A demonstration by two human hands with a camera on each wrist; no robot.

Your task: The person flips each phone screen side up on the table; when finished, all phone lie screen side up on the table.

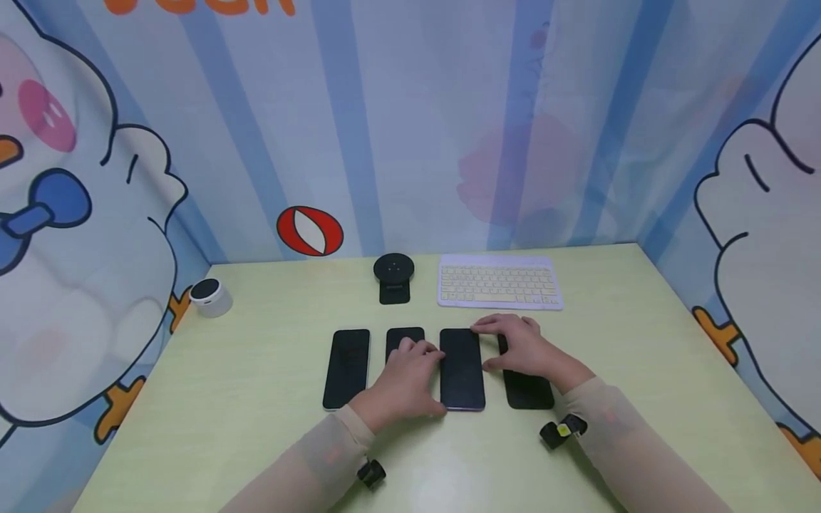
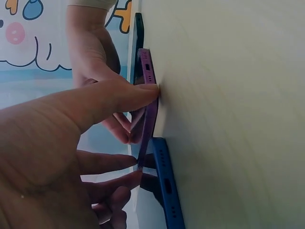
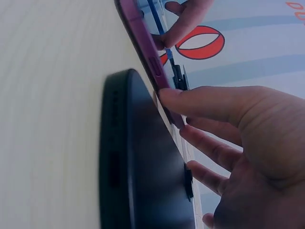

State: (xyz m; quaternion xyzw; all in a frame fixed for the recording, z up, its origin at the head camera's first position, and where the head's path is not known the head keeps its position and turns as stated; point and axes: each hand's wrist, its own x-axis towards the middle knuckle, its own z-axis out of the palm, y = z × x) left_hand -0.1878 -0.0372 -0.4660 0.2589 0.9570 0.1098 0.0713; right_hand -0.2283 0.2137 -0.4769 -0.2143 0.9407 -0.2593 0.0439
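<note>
Several smartphones lie screen up in a row across the table. Both hands are at the purple-edged smartphone [image 1: 462, 370], third from the left. My left hand [image 1: 407, 377] has its thumb on the bottom edge and its fingertips along the left side. The right hand [image 1: 522, 345] sets its thumb against the right side, other fingers near the top right corner. Under the left hand lies a blue-edged smartphone [image 2: 169, 186], partly covered. Beneath the right hand is a dark green-edged smartphone [image 3: 114, 157]. Another black-screened smartphone [image 1: 347, 369] lies at the far left of the row.
Behind the row stand a round black charging stand [image 1: 394, 271] and a pale purple keyboard [image 1: 500, 283]. A small white cylinder with a dark top [image 1: 212, 298] sits at the table's back left corner. Printed curtains [image 1: 423, 128] enclose the table's back and sides.
</note>
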